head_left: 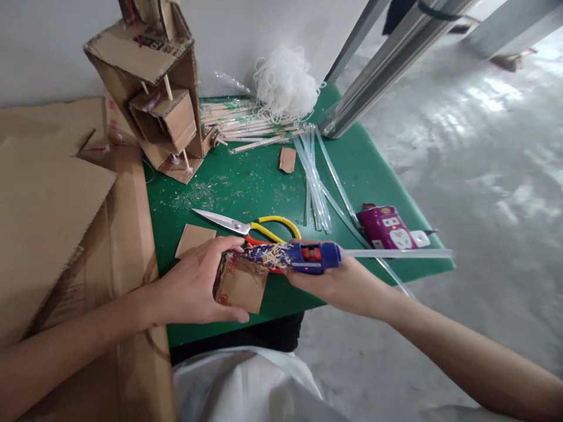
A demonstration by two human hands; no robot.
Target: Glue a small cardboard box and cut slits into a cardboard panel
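Note:
My right hand (323,275) is wrapped around a blue hot glue gun (303,258), its body speckled with pale wood bits and a long clear glue stick (400,254) jutting from its back. The gun's nozzle end points left, over the edge of a small cardboard piece (244,285) with red print. Around that piece's left side, my left hand (206,281) holds it between thumb and fingers. Just beyond lie scissors (237,225) with yellow and red handles, partly hidden by the gun. A flat cardboard square (196,239) rests beside my left hand.
A cardboard structure with a hanging box (162,117) stands at the back left. Behind are bundled wooden sticks (250,123), a white tangle of bands (288,85) and loose glue sticks (314,187). A purple power socket (389,228) sits near the right table edge; large cardboard sheets (44,205) lie left.

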